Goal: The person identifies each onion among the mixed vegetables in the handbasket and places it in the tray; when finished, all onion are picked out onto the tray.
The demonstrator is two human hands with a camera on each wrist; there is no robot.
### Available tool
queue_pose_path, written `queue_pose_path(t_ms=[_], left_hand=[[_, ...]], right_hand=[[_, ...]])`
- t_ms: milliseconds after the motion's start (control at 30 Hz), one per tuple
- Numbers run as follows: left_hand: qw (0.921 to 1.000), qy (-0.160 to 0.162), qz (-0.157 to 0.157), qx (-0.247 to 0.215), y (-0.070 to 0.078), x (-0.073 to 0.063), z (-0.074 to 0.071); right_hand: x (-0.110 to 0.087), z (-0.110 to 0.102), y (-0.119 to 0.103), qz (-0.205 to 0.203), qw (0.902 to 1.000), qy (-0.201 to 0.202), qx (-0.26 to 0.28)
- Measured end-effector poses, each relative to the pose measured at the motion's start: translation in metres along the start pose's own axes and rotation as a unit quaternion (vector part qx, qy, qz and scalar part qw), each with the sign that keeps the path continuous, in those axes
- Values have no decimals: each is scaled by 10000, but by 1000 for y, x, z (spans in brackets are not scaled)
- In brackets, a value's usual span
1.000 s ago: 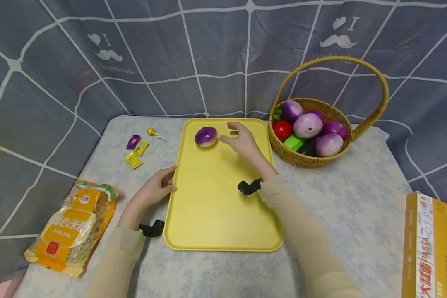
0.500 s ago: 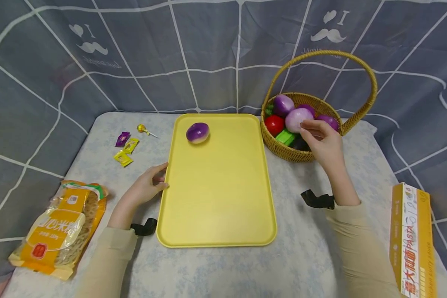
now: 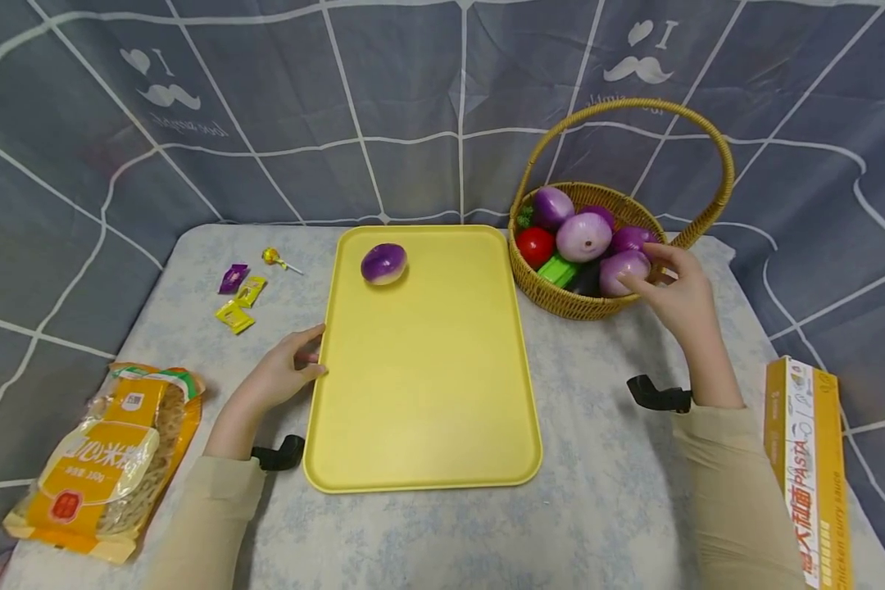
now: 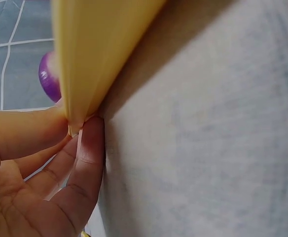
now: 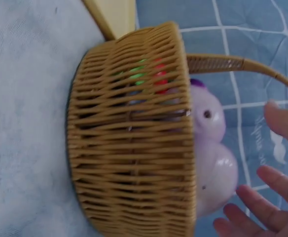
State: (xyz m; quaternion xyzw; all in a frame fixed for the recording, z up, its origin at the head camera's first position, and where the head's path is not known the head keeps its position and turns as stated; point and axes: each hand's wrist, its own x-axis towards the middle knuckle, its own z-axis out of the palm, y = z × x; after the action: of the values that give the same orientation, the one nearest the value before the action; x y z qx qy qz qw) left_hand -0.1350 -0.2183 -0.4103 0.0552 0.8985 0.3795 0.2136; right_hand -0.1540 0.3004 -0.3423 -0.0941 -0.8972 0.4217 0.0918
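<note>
My left hand [image 3: 279, 370] pinches the left rim of the yellow tray [image 3: 420, 369]; in the left wrist view the thumb and fingers close on its edge. On the tray's far left lies a round purple-and-white vegetable [image 3: 384, 264]. My right hand [image 3: 684, 293] is at the near right side of the wicker basket [image 3: 571, 306], fingers spread around a pale purple round vegetable [image 3: 624, 272]. In the right wrist view the fingers [image 5: 250, 197] are extended beside that vegetable [image 5: 217, 177], without a visible grip.
The basket also holds a red tomato-like vegetable [image 3: 536, 246], a green piece [image 3: 558, 270] and more purple vegetables under a tall handle [image 3: 723, 176]. Wrapped candies [image 3: 234, 316] and a lollipop [image 3: 272, 256] lie at left. A noodle bag [image 3: 106, 459] and a pasta box [image 3: 807, 467] flank the table.
My right hand has moved right from beside the vegetable on the tray, over to the basket, and then to its near right side. My left hand stays at the tray's rim.
</note>
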Motion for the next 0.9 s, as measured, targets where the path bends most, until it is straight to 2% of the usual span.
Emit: queue_pose_path(t_ms=[200, 467, 667, 900], left_hand=[[10000, 43, 2, -56, -2, -1, 1], [9997, 41, 73, -242, -3, 0, 1], [9995, 34, 118, -285, -4, 0, 1], [9997, 55, 81, -228, -5, 0, 1]], right_hand=[[9, 4, 7, -6, 9986, -470, -237], [15, 9, 16, -230, 9960, -628, -601], [15, 13, 19, -144, 9952, -549, -797], [10, 14, 17, -43, 9985, -232, -496]])
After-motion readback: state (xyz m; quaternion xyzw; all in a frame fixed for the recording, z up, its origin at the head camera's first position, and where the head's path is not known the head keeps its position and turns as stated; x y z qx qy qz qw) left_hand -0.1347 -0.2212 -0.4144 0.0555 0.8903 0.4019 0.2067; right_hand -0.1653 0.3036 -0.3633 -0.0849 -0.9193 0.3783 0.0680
